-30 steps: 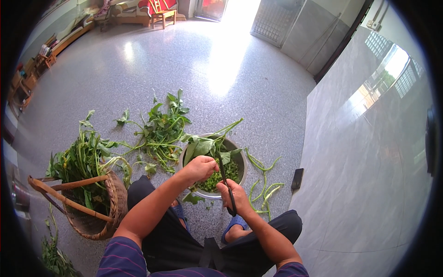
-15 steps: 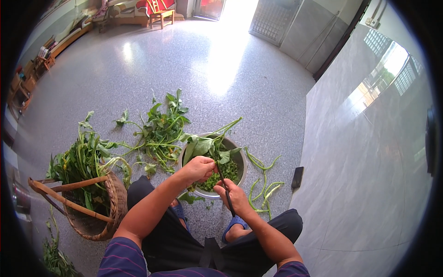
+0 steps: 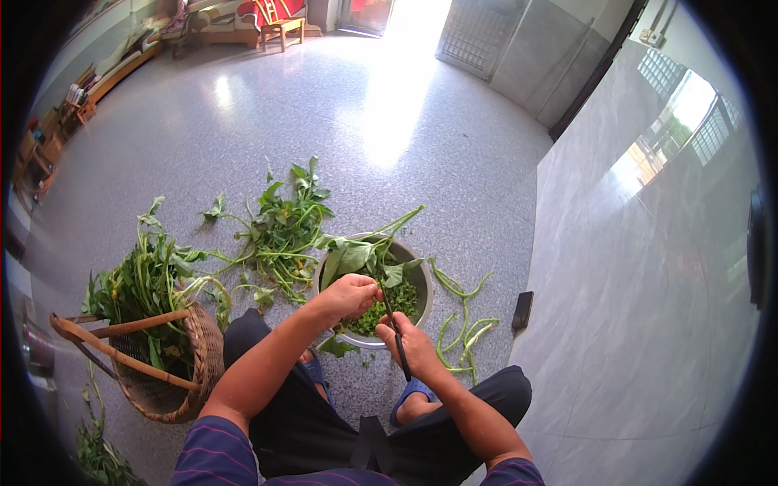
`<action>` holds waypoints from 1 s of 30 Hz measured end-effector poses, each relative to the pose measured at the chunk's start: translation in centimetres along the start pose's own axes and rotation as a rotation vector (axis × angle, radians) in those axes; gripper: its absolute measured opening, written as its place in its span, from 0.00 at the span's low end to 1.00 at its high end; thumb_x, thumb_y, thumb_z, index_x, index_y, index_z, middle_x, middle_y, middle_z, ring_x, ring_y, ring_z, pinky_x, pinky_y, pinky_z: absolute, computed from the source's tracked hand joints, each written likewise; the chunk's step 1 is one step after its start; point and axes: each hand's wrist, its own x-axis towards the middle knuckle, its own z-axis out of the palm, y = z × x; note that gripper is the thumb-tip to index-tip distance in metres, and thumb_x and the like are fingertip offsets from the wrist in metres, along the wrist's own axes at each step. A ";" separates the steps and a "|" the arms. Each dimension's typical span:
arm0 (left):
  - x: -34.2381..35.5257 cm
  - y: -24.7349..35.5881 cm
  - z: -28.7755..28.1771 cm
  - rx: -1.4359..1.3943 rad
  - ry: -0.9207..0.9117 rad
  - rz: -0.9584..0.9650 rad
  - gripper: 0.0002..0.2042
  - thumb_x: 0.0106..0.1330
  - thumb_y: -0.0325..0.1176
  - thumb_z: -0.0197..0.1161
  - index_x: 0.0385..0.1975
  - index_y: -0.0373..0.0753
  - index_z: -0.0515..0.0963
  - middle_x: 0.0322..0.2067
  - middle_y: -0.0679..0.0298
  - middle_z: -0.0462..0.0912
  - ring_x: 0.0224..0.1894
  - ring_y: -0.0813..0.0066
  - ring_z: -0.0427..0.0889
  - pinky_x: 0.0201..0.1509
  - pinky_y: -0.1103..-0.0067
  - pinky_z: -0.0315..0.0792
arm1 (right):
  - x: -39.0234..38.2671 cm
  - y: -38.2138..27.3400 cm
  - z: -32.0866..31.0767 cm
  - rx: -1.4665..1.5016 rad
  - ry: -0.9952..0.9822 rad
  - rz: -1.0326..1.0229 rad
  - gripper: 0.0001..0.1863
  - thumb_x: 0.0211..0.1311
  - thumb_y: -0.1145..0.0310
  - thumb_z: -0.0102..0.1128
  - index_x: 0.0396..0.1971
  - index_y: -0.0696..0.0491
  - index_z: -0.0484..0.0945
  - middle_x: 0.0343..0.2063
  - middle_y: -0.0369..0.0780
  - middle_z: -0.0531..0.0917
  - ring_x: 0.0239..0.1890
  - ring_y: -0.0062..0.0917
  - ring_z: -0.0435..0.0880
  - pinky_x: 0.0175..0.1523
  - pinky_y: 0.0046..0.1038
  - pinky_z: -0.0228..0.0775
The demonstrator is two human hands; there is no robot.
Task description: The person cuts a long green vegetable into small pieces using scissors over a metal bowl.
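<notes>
Leafy green stems (image 3: 352, 255) are pinched in my closed left hand (image 3: 352, 296) over a wide metal bowl (image 3: 425, 298) of chopped greens (image 3: 397, 306). My right hand (image 3: 409, 348) is closed on black scissors (image 3: 389, 304), their blades at the stems beside my left fingertips; whether they are touching is unclear. A woven basket (image 3: 207, 356) with bamboo handles stands left of me, full of long leafy greens (image 3: 154, 275). More greens (image 3: 284, 219) lie spread left of and beyond the bowl, and bare pale stems (image 3: 466, 324) lie to its right.
A dark, thin rectangular object (image 3: 522, 309) is at the foot of the tiled wall (image 3: 616, 283) on my right. A wooden chair (image 3: 281, 28) and furniture line the far and left sides of the floor (image 3: 203, 121), near a bright doorway (image 3: 417, 20). Another bunch (image 3: 101, 449) lies lower left.
Since a second ago my right hand has turned slightly, so the scissor handles now appear edge-on. My left hand and the stems in it have barely moved.
</notes>
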 end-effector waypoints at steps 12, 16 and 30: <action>-0.2 -0.1 0.5 0.038 -0.007 0.027 0.12 0.74 0.35 0.46 0.30 0.36 0.72 0.15 0.75 0.61 0.14 0.86 0.56 0.17 0.84 0.50 | 0.1 -0.3 -0.1 0.250 -0.089 0.146 0.18 0.65 0.56 0.57 0.43 0.56 0.75 0.21 0.37 0.77 0.26 0.20 0.78 0.32 0.24 0.70; 0.0 0.1 0.6 0.038 0.023 0.025 0.13 0.74 0.35 0.46 0.29 0.37 0.72 0.15 0.75 0.61 0.13 0.86 0.56 0.17 0.83 0.49 | 0.3 0.9 0.2 0.283 -0.016 0.078 0.20 0.65 0.50 0.54 0.41 0.55 0.74 0.23 0.44 0.80 0.29 0.34 0.82 0.37 0.33 0.71; 0.1 0.0 0.2 0.035 -0.037 0.015 0.14 0.74 0.36 0.46 0.29 0.36 0.73 0.14 0.75 0.61 0.13 0.86 0.56 0.16 0.84 0.49 | 0.0 0.7 0.4 0.083 0.040 -0.073 0.18 0.65 0.55 0.56 0.44 0.55 0.74 0.24 0.40 0.79 0.28 0.24 0.79 0.34 0.26 0.70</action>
